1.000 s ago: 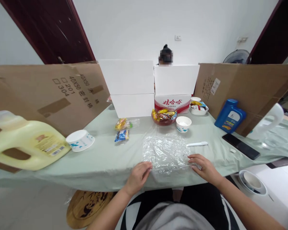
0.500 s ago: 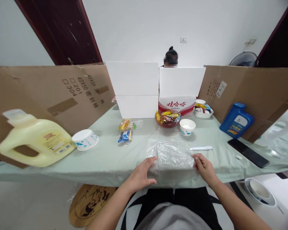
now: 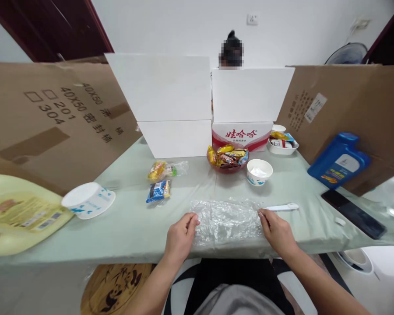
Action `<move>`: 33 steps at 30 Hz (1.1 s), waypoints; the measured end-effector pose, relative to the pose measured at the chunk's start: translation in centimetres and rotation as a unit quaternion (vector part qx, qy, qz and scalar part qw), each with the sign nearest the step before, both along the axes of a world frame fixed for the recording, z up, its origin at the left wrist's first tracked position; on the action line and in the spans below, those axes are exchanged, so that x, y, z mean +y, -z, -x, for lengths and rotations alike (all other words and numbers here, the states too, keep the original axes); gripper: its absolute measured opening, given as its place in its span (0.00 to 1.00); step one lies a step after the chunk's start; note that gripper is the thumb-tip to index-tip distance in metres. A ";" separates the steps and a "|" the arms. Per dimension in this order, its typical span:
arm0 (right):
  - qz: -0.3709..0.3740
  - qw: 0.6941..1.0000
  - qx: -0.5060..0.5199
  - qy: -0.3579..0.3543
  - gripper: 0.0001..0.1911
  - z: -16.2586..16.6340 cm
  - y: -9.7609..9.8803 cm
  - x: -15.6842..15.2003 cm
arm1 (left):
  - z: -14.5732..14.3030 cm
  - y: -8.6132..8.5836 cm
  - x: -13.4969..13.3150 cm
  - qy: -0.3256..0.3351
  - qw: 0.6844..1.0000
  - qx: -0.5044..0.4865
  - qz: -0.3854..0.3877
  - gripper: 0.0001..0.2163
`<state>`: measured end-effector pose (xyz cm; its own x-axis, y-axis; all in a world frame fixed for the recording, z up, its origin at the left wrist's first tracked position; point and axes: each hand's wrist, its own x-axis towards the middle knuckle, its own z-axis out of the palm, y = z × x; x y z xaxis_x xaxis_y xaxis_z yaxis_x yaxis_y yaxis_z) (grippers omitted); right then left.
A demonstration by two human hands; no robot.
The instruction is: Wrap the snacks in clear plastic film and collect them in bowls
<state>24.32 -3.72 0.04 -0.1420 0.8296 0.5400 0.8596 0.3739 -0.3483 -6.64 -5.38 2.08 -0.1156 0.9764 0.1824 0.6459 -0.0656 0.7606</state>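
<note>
Though transparent, crinkly plastic film

— How were the 2 arms held?
— Both were stretched forward, bare and slanted inward. The left arm was raised from the bottom edge of the view, while the right arm was laid at a flatter slant from the lower right.
— And the left hand?
— Its back was turned upward, its thumb and index finger were pinched together, and its other fingers were curled in.
— Was the right hand posed likewise?
— Nearly mirrored: thumb and index finger were pinched, the remaining fingers partly hidden.
— Were the hands joined?
— They were set well apart, nearly level.
</note>
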 end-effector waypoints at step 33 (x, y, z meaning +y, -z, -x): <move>0.120 0.958 -0.189 -0.177 0.44 4.1 1.3 3.6 | -3.4 2.5 2.9 0.217 0.911 0.346 -0.065 0.33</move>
<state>20.22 -0.11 -1.23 -0.5859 0.7868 0.1939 0.7751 0.6140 -0.1491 -3.23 -2.45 -0.44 0.4622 0.8680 0.1815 0.8594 -0.4889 0.1497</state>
